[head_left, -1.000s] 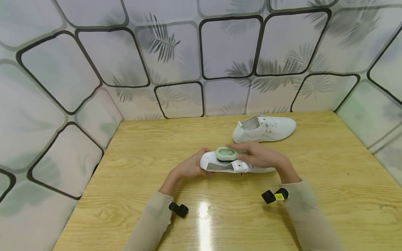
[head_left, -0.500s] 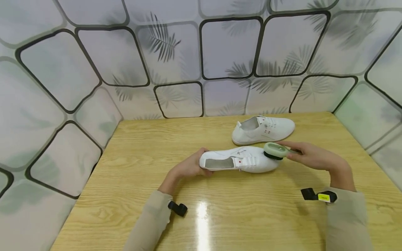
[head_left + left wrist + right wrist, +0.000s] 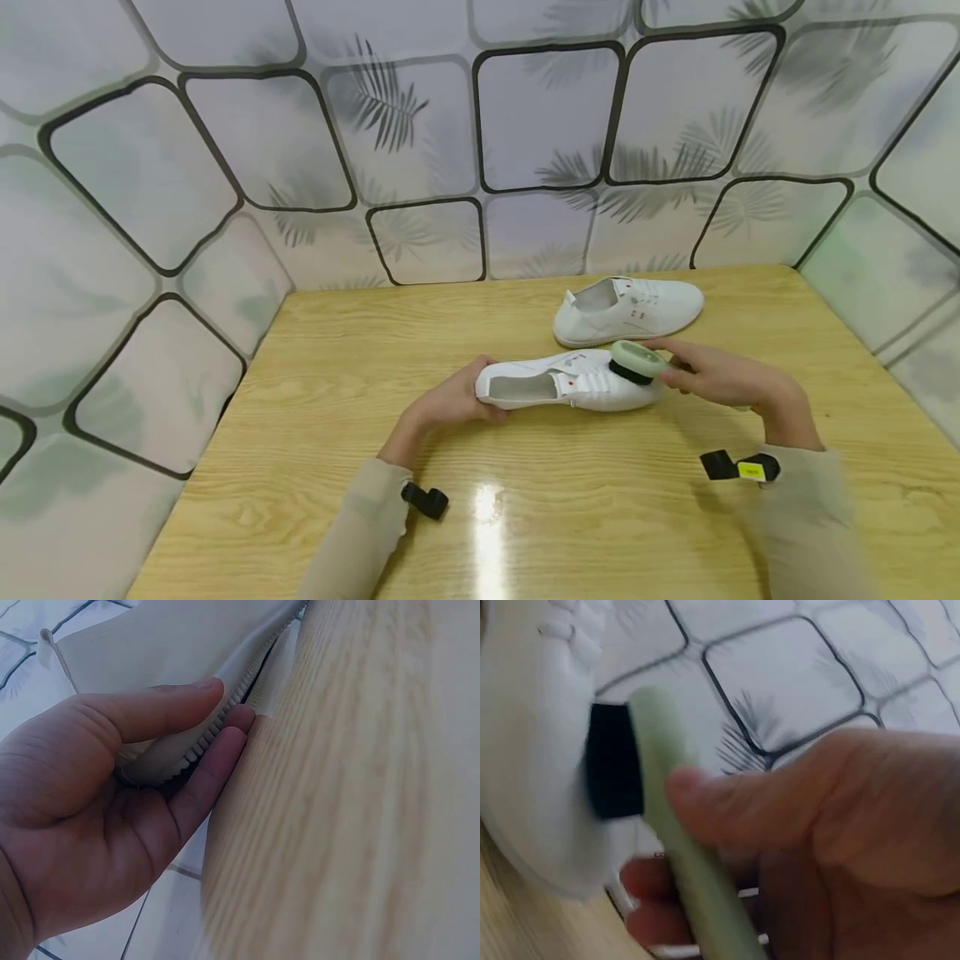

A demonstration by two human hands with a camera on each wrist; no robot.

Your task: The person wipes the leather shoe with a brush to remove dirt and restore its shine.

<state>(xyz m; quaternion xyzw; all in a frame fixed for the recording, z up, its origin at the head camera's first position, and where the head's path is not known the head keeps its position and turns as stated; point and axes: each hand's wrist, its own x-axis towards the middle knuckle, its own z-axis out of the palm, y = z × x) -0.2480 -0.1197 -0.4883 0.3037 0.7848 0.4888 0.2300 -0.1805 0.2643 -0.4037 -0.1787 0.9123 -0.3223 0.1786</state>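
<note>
A white lace-up shoe [image 3: 528,389] lies across the middle of the table, its toe to the right. My left hand [image 3: 453,396] grips it by the heel; in the left wrist view the thumb lies on the shoe's side and the fingers pass under the ridged sole. My right hand [image 3: 723,375] holds a pale green brush [image 3: 656,742] by its handle, thumb pressed along it. The brush's dark bristles [image 3: 616,761] touch the upper near the toe, just ahead of the laces.
A second white shoe [image 3: 633,312] stands behind the first one, close to the brush, its toe also to the right. The wooden table [image 3: 360,333] meets a patterned backdrop [image 3: 427,242] at its far edge. Small black wrist cameras [image 3: 425,500] sit on both sleeves.
The right hand has carried the brush from the heel side rightward to the toe, then slightly back left. The shoe has rolled so its top shows more. The left hand keeps its grip.
</note>
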